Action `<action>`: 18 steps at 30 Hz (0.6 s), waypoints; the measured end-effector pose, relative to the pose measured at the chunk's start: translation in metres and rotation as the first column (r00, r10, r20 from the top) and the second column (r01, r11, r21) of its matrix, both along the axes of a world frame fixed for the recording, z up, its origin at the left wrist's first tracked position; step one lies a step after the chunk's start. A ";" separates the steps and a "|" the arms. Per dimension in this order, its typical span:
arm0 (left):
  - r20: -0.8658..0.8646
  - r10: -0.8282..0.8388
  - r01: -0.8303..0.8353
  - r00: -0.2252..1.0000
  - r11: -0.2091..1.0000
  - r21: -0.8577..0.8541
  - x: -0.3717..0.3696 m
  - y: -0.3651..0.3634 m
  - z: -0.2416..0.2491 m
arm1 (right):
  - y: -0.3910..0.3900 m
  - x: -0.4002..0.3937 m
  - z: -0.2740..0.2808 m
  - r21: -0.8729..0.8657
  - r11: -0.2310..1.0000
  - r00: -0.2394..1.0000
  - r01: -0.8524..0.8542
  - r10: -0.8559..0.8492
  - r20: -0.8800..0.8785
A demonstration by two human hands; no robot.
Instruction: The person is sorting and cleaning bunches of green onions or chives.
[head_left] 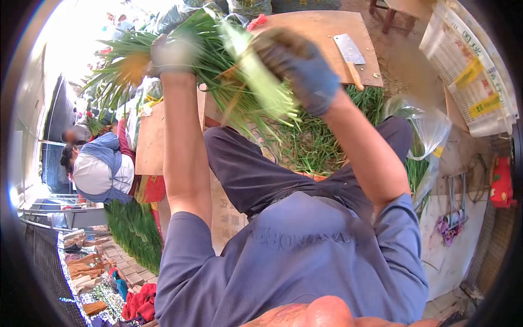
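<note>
My left hand, in a glove, is wrapped round a bunch of long green leafy vegetables whose leaves fan out to the left. My right hand, in a blue and dark stained glove, is beside the pale stalks of the bunch; motion blurs its fingers, and I cannot make out what they hold. The pale stalk ends point down and right. A cleaver with a wooden handle lies on the wooden board, right of my right hand. Loose green stalks lie below, between my knees.
Another person in a white and blue top bends over at the left. Near them is a heap of green leaves. A clear plastic bag stands by my right knee. A printed sheet hangs at the upper right.
</note>
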State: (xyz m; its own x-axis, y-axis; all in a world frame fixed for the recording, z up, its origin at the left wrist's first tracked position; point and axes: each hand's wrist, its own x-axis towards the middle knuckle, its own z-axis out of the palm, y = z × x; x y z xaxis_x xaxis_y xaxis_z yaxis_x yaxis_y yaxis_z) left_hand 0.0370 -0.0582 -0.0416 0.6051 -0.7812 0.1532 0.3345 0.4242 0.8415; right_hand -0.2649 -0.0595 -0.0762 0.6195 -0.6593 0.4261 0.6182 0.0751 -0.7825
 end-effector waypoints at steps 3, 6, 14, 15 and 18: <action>-0.001 0.145 -0.144 0.989 0.984 0.104 0.006 0.009 0.003 | -0.020 -0.037 -0.018 -0.256 0.967 0.853 0.015 -0.146 -0.500; -0.075 0.075 -0.072 0.994 0.996 0.052 0.010 0.024 0.004 | -0.050 -0.066 -0.047 -0.625 0.780 0.550 0.005 -0.524 -0.650; -0.177 -0.137 0.138 0.975 0.990 -0.003 0.021 0.014 -0.004 | -0.041 -0.064 0.016 -0.515 0.855 0.794 0.066 -0.358 -0.492; -0.162 -0.042 0.042 0.986 0.999 -0.005 0.024 0.015 -0.004 | -0.038 -0.080 0.013 -0.315 0.948 0.827 -0.049 -0.139 -0.545; -0.123 0.216 -0.218 0.969 0.976 -0.007 0.020 0.010 -0.009 | -0.015 -0.107 -0.041 -0.248 0.929 0.589 -0.274 -0.041 -0.807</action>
State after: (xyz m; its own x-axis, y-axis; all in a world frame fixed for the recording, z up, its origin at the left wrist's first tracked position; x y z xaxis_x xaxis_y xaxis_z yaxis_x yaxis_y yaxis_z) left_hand 0.0575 -0.0478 -0.0506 0.7750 -0.6266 0.0827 0.3315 0.5144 0.7909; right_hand -0.3722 -0.0749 -0.1175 0.8695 -0.4820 -0.1080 -0.2510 -0.2429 -0.9370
